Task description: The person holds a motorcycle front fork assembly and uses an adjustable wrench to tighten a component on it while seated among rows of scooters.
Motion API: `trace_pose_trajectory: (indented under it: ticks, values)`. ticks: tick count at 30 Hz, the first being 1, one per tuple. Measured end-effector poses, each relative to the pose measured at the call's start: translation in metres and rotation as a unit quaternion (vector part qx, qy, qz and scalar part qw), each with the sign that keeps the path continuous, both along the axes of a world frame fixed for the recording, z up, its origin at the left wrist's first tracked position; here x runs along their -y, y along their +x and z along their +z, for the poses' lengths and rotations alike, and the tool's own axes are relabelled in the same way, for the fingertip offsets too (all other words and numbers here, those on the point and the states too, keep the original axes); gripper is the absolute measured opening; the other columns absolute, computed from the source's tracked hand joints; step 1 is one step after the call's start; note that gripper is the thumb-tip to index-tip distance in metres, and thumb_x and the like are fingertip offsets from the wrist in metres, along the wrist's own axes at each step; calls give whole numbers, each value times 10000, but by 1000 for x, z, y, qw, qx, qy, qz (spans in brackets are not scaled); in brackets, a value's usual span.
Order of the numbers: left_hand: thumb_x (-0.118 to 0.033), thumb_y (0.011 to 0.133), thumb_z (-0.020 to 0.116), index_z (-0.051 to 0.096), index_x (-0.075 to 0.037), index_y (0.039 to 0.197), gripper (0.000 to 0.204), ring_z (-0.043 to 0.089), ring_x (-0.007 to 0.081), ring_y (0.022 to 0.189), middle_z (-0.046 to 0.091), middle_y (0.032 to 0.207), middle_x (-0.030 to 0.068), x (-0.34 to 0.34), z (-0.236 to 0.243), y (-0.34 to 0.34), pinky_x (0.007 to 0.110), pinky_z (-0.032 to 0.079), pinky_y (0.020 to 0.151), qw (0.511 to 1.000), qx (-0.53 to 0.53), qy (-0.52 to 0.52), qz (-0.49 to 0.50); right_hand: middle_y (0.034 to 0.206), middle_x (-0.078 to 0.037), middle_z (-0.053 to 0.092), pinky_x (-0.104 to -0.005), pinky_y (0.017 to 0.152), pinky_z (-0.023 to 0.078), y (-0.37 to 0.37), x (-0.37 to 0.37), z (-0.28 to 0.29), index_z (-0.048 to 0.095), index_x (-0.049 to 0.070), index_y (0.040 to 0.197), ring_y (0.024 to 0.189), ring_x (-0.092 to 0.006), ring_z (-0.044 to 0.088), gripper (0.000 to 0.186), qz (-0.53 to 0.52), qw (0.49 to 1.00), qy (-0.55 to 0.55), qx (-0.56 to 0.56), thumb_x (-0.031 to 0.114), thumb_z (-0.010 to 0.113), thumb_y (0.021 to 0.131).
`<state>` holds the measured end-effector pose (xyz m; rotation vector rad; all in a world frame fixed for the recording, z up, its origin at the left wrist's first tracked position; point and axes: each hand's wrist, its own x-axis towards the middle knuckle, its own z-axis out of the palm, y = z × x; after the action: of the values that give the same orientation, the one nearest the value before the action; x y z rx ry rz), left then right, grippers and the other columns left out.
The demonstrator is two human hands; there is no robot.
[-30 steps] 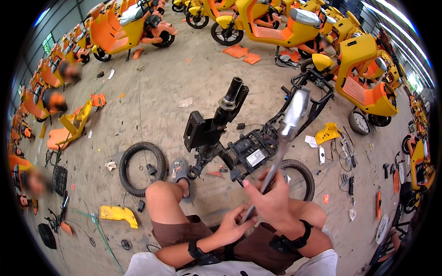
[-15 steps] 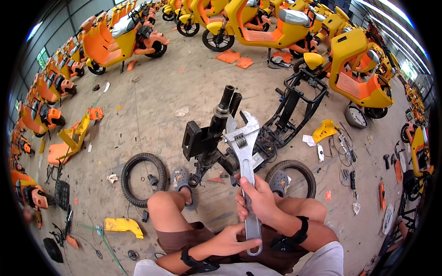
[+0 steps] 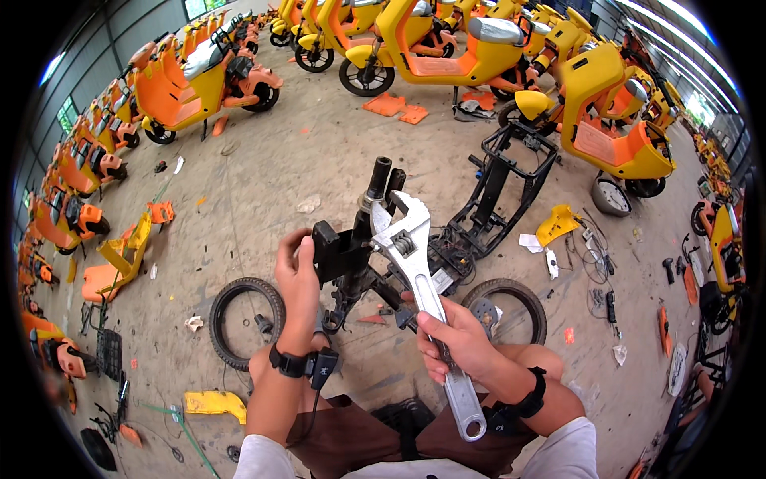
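Observation:
My right hand (image 3: 461,339) is wrapped round the handle of a large silver adjustable wrench (image 3: 428,289). The wrench slants up and left, its jaws beside the upright black head tube (image 3: 375,191) of a stripped scooter frame (image 3: 499,191). Whether the jaws touch the tube I cannot tell. To the left, my left hand (image 3: 297,267) grips the side of a black box-shaped bracket (image 3: 333,251) fixed to that tube; some of its fingers are hidden behind it. Wires and a metal-cased part (image 3: 448,275) sit low in the frame.
Loose tyres lie either side of my legs, a left tyre (image 3: 225,347) and a right tyre (image 3: 533,307). Yellow panels (image 3: 215,403), cables (image 3: 594,247) and a wheel drum (image 3: 610,198) litter the concrete. Rows of yellow-orange scooters (image 3: 455,60) stand behind and at the sides.
My left hand has let go of the wrench's lower handle and moved up and left to the black bracket. The wrench has tilted, its lower end swinging right, still in my right hand.

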<state>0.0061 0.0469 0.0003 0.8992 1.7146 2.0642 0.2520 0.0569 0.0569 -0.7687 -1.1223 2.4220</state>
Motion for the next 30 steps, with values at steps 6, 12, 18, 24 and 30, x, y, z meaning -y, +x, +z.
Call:
trace_pose_trajectory:
  ticks: [6, 12, 18, 24, 30]
  values:
    - [-243, 963, 565, 610, 40, 1090, 313, 559, 109, 884, 630, 963, 68, -10, -17, -2, 244, 446, 806, 1000, -4, -3, -9, 632, -36, 430, -287, 355, 409, -1, -8, 8, 309, 56, 1411, 403, -128, 438, 458, 14, 1000, 8, 14, 202, 451, 1000]
    - [-249, 961, 567, 616, 44, 1076, 319, 549, 100, 853, 632, 944, 59, -11, -16, 1, 252, 454, 770, 1000, -11, -19, -6, 665, -39, 435, -296, 375, 428, 3, -15, 11, 340, 79, 1400, 431, -132, 455, 435, 15, 999, -9, 31, 218, 452, 1003]
    - [-234, 958, 565, 609, 56, 1050, 307, 534, 104, 836, 627, 916, 58, -10, -17, -2, 259, 444, 764, 1000, -18, -4, -1, 642, -29, 418, -256, 367, 400, -1, -15, 28, 357, 66, 1400, 416, -116, 430, 431, 12, 998, -26, 55, 210, 440, 1003]
    - [-237, 955, 566, 605, 52, 1030, 302, 530, 109, 827, 617, 894, 61, -13, -21, -3, 263, 440, 766, 1000, -12, 6, 8, 669, -33, 427, -310, 403, 437, -22, 3, 25, 358, 111, 1383, 440, -139, 449, 405, -10, 997, -61, 47, 226, 450, 1006]
    - [-242, 953, 566, 605, 47, 1020, 299, 538, 117, 824, 620, 892, 63, -12, -19, 1, 269, 446, 759, 999, -29, 1, 18, 698, -44, 441, -359, 447, 444, -54, 29, 23, 347, 113, 1364, 481, -173, 470, 400, -60, 993, -103, 7, 244, 467, 1006]
